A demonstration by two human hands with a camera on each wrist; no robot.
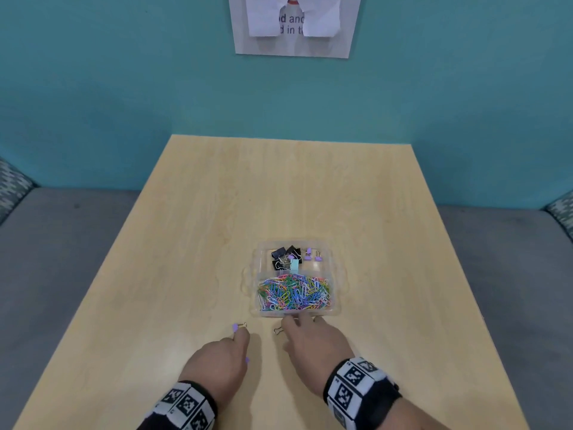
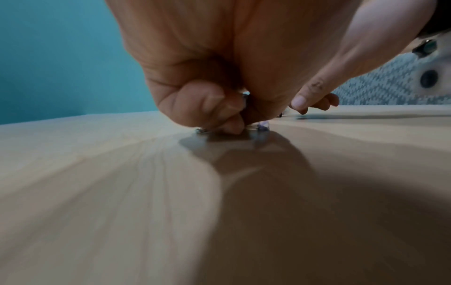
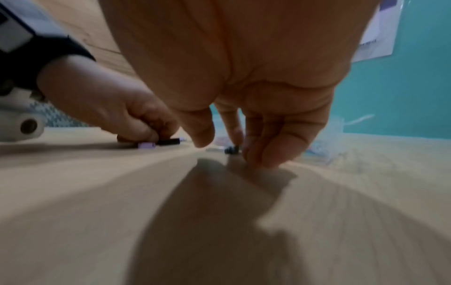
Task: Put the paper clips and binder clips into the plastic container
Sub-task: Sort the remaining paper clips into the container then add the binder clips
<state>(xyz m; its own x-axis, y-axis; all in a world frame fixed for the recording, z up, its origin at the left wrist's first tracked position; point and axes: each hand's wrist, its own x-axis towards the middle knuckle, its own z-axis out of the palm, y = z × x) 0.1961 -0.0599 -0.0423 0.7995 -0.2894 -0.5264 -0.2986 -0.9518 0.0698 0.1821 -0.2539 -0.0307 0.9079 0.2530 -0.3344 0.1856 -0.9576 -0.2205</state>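
Note:
A clear plastic container (image 1: 336, 308) sits mid-table. Its near half is full of coloured paper clips (image 1: 294, 294); its far half holds black, purple and mint binder clips (image 1: 286, 257). My left hand (image 1: 240, 335) (image 2: 234, 123) has its fingers curled down onto a purple binder clip (image 1: 238, 326) (image 2: 263, 126) on the table. A second purple clip (image 1: 247, 360) (image 3: 146, 145) lies by its thumb. My right hand (image 1: 294, 322) (image 3: 229, 152) reaches down with straight fingers and thumb apart around a small black binder clip (image 1: 278, 330) (image 3: 231, 150) without holding it.
The light wooden table (image 1: 186, 243) stands against a teal wall with a poster (image 1: 294, 26). A grey bench seat (image 1: 62, 243) runs along both sides behind it. Both wrists wear black-and-white marker bands (image 1: 356, 386).

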